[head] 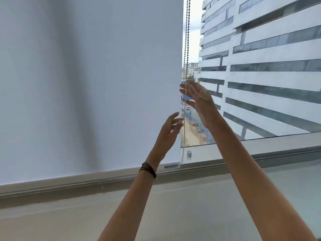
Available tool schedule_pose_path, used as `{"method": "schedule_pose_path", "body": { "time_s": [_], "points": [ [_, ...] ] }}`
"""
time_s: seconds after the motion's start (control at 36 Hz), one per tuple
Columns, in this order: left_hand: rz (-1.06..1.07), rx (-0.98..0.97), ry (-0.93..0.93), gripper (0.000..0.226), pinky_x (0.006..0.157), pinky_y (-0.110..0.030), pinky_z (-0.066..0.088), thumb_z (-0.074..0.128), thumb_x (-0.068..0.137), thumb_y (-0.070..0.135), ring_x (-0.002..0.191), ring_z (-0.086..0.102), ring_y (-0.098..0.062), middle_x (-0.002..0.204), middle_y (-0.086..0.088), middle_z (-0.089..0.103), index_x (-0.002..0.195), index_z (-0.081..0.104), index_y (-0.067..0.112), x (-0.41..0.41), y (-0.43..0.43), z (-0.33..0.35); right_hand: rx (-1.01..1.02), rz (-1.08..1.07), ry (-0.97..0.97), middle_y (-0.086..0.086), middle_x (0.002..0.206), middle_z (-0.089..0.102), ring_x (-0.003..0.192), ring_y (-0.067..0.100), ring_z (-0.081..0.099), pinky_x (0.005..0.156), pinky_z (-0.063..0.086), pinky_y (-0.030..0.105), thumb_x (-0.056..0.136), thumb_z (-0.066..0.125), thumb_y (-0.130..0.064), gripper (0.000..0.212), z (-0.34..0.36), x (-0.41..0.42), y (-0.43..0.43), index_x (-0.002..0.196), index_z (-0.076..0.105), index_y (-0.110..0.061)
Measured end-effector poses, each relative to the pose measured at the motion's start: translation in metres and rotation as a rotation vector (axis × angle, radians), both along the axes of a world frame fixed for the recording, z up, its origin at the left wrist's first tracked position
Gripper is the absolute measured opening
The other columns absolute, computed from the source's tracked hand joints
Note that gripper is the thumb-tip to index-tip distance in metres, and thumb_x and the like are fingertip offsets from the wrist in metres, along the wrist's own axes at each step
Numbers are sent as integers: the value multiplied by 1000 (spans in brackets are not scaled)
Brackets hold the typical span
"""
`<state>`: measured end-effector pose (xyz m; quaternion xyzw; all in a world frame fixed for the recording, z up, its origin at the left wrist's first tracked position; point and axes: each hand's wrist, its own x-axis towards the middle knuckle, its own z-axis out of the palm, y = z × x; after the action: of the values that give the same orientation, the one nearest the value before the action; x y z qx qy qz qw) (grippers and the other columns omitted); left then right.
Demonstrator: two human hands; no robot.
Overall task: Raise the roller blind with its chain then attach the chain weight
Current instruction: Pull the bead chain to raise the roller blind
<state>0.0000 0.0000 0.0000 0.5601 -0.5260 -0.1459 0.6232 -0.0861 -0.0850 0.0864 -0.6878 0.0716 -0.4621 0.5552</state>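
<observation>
The white roller blind (90, 84) hangs down over the left window, and its bottom rail (121, 171) sits just above the sill. Its bead chain (187, 40) drops as a double strand along the blind's right edge. My right hand (198, 98) is raised at the chain with fingers spread, and the strands run across the fingertips. My left hand (169, 131) is lower and left of the chain, fingers apart, tips close to the beads. A small grey cylinder (189, 153), possibly the chain weight, stands on the ledge below the chain.
The window sill (260, 148) runs across under the glass, with a wide pale ledge (69, 214) in front of it. Beyond the bare right pane stands a white office building (269, 66) and a street far below. A dark bracelet (147, 168) is on my left wrist.
</observation>
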Motion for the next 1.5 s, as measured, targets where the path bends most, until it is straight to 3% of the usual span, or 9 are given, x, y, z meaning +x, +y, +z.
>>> {"method": "schedule_pose_path", "body": {
  "time_s": [0.14, 0.22, 0.31, 0.39, 0.47, 0.75, 1.03, 1.36, 1.5],
  "points": [
    [12, -126, -106, 35, 74, -18, 55, 46, 97, 19, 78, 68, -5, 99, -4, 70, 131, 43, 15, 6, -6, 7, -73, -53, -107, 13, 125, 58, 114, 23, 59, 89, 52, 26, 96, 46, -8, 39, 12, 10, 7, 133, 40, 2],
    [30, -179, -171, 32, 68, -17, 56, 50, 95, 17, 70, 68, -2, 90, -1, 70, 127, 47, 13, 7, -8, 11, -113, -97, -173, 16, 122, 60, 100, 17, 65, 85, 55, 26, 94, 48, -3, 37, 18, 13, 8, 130, 43, 4],
    [42, -208, -175, 28, 67, -23, 59, 50, 95, 15, 69, 68, -7, 89, -4, 70, 122, 54, 9, 7, -7, 15, -121, -74, -233, 10, 104, 66, 85, 8, 69, 76, 57, 23, 93, 48, 0, 33, 22, 14, 8, 125, 47, 3],
    [45, -225, -157, 23, 67, -31, 61, 51, 95, 12, 69, 69, -12, 85, -5, 71, 115, 60, 8, 6, -5, 15, -126, -46, -282, -2, 91, 71, 83, 11, 71, 71, 56, 21, 93, 48, 0, 29, 25, 13, 7, 121, 52, 5],
    [47, -233, -108, 20, 64, -29, 60, 52, 94, 8, 66, 69, -13, 81, -5, 70, 110, 63, 6, 7, -5, 13, -159, -33, -287, -11, 83, 74, 80, 14, 72, 68, 56, 21, 93, 49, -3, 26, 29, 10, 8, 118, 56, 4],
    [31, -223, -8, 12, 62, -25, 58, 59, 89, 6, 62, 69, -15, 73, 6, 73, 86, 66, 16, 5, -2, 7, -236, 70, -243, -8, 75, 74, 68, 13, 71, 64, 56, 22, 92, 51, -3, 20, 33, 10, 10, 110, 61, -4],
    [31, -147, 6, 5, 61, -27, 58, 62, 87, 2, 59, 68, -15, 69, 5, 73, 83, 62, 0, 6, -4, 1, -248, 53, -250, -12, 71, 74, 65, 11, 71, 62, 57, 21, 90, 52, -2, 18, 22, 7, 3, 106, 62, -4],
    [45, -141, 52, 20, 61, -26, 57, 59, 88, 1, 59, 67, -14, 66, 3, 71, 75, 61, 16, -8, -7, -8, -233, -4, -264, -12, 68, 73, 63, 10, 71, 62, 57, 22, 91, 52, 0, 16, 12, -4, -5, 103, 62, -4],
    [64, -160, 59, 16, 62, -24, 57, 59, 88, 2, 61, 67, -15, 66, 3, 71, 76, 61, 13, -17, -9, -10, -245, -1, -268, -12, 67, 73, 63, 12, 71, 61, 57, 22, 91, 52, -1, 15, 10, -7, -6, 101, 62, -5]
  ]
}}
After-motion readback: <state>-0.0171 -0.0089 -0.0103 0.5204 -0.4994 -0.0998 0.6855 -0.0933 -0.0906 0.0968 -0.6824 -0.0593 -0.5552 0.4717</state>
